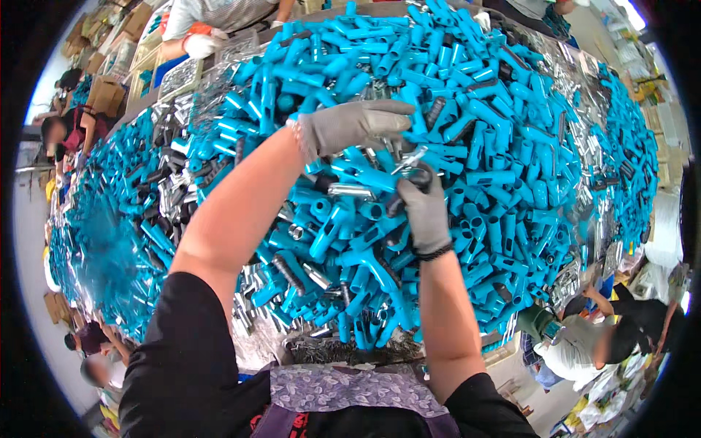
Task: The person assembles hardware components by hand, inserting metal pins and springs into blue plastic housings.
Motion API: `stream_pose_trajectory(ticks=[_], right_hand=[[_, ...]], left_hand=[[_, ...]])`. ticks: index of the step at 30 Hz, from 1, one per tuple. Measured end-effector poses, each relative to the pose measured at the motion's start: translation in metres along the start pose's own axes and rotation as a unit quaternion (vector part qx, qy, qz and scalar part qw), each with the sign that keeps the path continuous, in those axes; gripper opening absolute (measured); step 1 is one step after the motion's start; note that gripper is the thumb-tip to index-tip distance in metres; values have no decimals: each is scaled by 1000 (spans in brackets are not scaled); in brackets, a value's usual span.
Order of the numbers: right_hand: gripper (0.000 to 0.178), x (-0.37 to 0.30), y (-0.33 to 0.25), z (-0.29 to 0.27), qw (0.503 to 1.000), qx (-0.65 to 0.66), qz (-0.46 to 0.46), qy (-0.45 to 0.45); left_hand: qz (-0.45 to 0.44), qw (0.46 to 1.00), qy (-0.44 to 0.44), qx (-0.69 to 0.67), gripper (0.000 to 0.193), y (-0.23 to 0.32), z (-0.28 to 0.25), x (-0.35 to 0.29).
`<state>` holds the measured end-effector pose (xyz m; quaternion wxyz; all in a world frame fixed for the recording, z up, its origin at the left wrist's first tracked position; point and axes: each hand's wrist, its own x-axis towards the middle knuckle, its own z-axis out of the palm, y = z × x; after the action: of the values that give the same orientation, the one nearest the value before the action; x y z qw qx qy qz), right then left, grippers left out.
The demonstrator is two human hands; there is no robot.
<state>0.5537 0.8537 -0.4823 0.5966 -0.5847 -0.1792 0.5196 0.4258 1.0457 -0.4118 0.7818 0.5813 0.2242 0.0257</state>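
A big heap of blue plastic handle-shaped tubes point(504, 197) lies in front of me, mixed with metal and black pieces. My left hand point(358, 125), in a grey glove, stretches over the middle of the heap, fingers extended to the right; its palm side is hidden. Just below and to the right, my right hand point(426, 212), also gloved, has thumb and fingers closed round a dark round part point(420, 176). A shiny metal pin point(410, 159) shows at that part's upper edge; I cannot tell whether they are joined. Beneath the hands lies a silver metal tube point(350, 190).
More blue parts point(109, 233) and silver metal pieces point(171, 197) spread to the left. At the far left edge stands a tray of small metal parts point(180, 79). Another person's gloved hand point(201, 45) is across the table; a person in white point(580, 347) sits at lower right.
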Motion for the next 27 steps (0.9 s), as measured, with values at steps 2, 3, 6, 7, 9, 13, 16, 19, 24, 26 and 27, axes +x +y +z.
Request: stream_pose_trajectory(ticks=[2, 3, 6, 7, 9, 13, 16, 19, 24, 26, 27], right_hand=[[67, -14, -2, -29, 995, -94, 12, 4], [68, -18, 5, -46, 988, -153, 15, 16], [69, -58, 16, -74, 930, -348, -103, 65], [71, -76, 10, -55, 846, -480, -196, 120], [72, -103, -14, -5, 814, -527, -244, 16], [67, -160, 22, 50, 704, -609, -259, -256], [66, -149, 61, 46, 622, -684, -281, -258], [61, -126, 23, 27, 581, -769, -175, -200], [55, -88, 10, -51, 606, -760, -235, 0], [54, -80, 7, -69, 611, -761, -217, 35], [56, -76, -11, -70, 675, -713, -184, 41]], left_hand=[[43, 995, 74, 53, 56, 9, 20, -38], [56, 986, 115, 106, 59, 7, 22, -63], [98, 821, 370, 424, 58, -29, 25, -131], [82, 737, 455, 493, 60, -55, 16, -159], [-5, 649, 571, 503, 61, -108, 17, -217], [-45, 668, 586, 456, 67, -184, 70, -218], [-100, 606, 618, 491, 58, -166, 104, -169], [-21, 682, 501, 532, 46, -133, 111, -130], [13, 739, 364, 566, 52, -130, 150, -49], [68, 800, 266, 534, 53, -140, 161, -25], [89, 844, 199, 490, 53, -141, 165, -21]])
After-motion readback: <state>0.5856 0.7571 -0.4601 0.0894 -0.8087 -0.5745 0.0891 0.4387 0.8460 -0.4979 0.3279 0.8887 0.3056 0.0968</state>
